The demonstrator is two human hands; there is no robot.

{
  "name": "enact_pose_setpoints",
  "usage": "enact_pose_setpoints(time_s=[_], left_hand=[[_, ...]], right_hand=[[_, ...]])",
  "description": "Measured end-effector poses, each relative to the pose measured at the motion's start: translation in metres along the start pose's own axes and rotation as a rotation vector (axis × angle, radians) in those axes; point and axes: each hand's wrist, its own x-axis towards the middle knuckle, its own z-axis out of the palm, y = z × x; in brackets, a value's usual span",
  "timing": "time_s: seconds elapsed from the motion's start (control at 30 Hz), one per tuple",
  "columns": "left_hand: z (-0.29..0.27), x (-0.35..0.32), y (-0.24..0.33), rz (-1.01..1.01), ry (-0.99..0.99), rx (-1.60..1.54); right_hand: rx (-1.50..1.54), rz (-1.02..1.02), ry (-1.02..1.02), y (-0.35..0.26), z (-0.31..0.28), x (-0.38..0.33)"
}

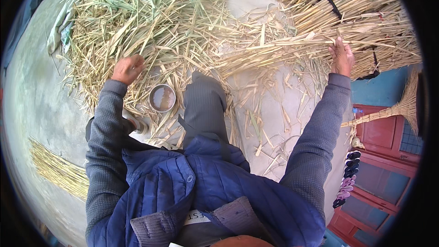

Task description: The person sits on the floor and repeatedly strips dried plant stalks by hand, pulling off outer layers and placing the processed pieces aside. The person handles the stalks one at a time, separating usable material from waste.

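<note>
My right hand (341, 57) is stretched out to the right, its fingers closed on a dry stalk (320, 44) at the edge of a loose row of straw-coloured stalks (274, 49). On the left, my left hand (128, 69) hovers over a wide heap of dry and greenish leaf strips (151, 23). Its fingers are curled together, and I cannot make out whether anything thin is between them. A round metal bowl (162, 98) with liquid in it stands between that hand and my knee.
Thick bundles of stalks (347, 0), bound with black ties, lie at the far right. More thin stalks (59, 169) are on the floor at left. A broom (398, 110), a row of shoes (350, 174) and red doors (382, 183) line the right side. Leaf scraps litter the concrete floor.
</note>
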Motion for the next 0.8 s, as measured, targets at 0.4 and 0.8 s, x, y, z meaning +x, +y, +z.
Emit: enact_pose_setpoints(time_s=[0.4,0.8], left_hand=[[-0.091,-0.015,0.036,0.306,0.565,-0.159],[-0.065,-0.037,-0.102,-0.033,0.549,-0.441]], right_hand=[[0.189,-0.092,-0.671,-0.062,0.394,-0.227],[0.188,0.023,-0.667,0.012,0.481,-0.219]])
